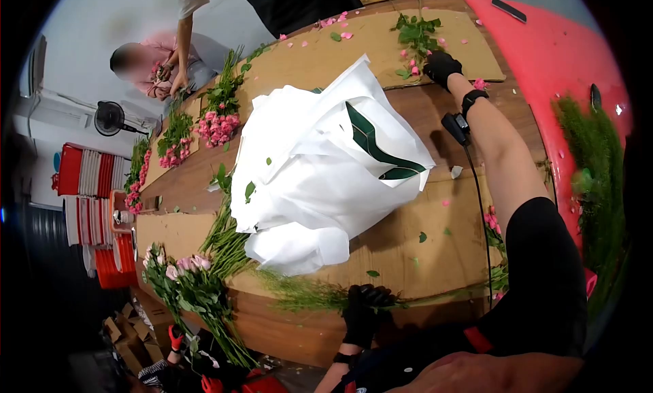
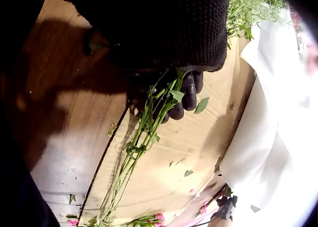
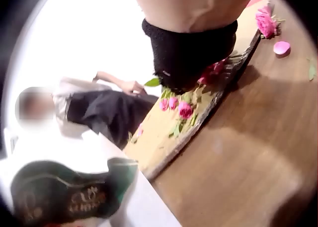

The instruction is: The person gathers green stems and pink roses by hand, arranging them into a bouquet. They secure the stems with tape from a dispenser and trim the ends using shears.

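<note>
My left hand [image 1: 364, 311], in a black glove, grips a bunch of feathery greenery [image 1: 309, 294] by its stems at the table's near edge. In the left wrist view the bare green stems [image 2: 141, 132] pass beside its curled fingers [image 2: 189, 93]. My right hand [image 1: 442, 68], also black-gloved, reaches across to pink roses [image 3: 185, 110] at the far end of the cardboard. Rose heads show beneath that hand, but its fingers are hidden in the right wrist view, and I cannot tell whether they grip a stem. A large white wrapping bundle [image 1: 306, 168] with a dark green label lies between the hands.
Bunches of pink roses [image 1: 218, 128] line the left side, pale roses [image 1: 194, 264] the near-left corner. Cardboard [image 1: 422, 250] covers parts of the wooden table [image 1: 476, 155]. A corded black device [image 1: 456, 129] sits by my right forearm. Other people are at the far and left sides.
</note>
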